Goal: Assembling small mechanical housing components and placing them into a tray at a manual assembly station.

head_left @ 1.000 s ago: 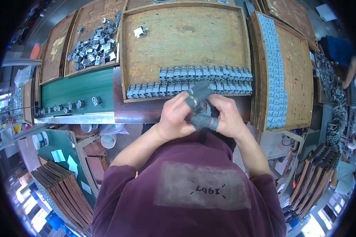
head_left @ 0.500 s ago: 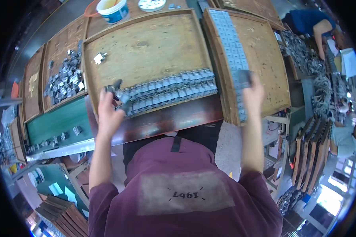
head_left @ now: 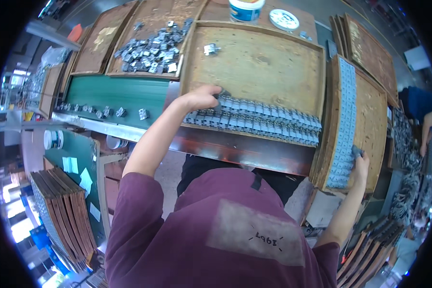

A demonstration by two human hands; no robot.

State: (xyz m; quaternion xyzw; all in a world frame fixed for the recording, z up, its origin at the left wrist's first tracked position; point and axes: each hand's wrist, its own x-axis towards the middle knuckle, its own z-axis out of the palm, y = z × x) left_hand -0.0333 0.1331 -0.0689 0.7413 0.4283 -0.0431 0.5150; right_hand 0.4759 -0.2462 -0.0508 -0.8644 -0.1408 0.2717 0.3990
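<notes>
My left hand (head_left: 202,97) reaches to the left end of two long rows of small grey metal parts (head_left: 259,119) in a wooden tray (head_left: 254,53). Its fingers, dark at the tips, are closed against the row's end; what they hold is hidden. At the right, my right hand (head_left: 362,168) rests at the side of a column of light-grey square parts (head_left: 345,115) in a second wooden tray (head_left: 365,120). Its dark-tipped fingers are bunched together, and I cannot make out what is in them. One loose metal part (head_left: 211,49) lies in the first tray's far left corner.
A heap of metal parts (head_left: 151,52) fills a board at the far left. Several parts (head_left: 121,112) sit along a green conveyor belt (head_left: 115,89). A white-blue bucket (head_left: 245,10) and a round lid (head_left: 283,20) stand behind the tray. Another person (head_left: 420,108) works at the far right.
The view has swung left, shifting the trays rightward in the picture. My right hand has moved nearer along the right column. My left hand stays at the left end of the rows.
</notes>
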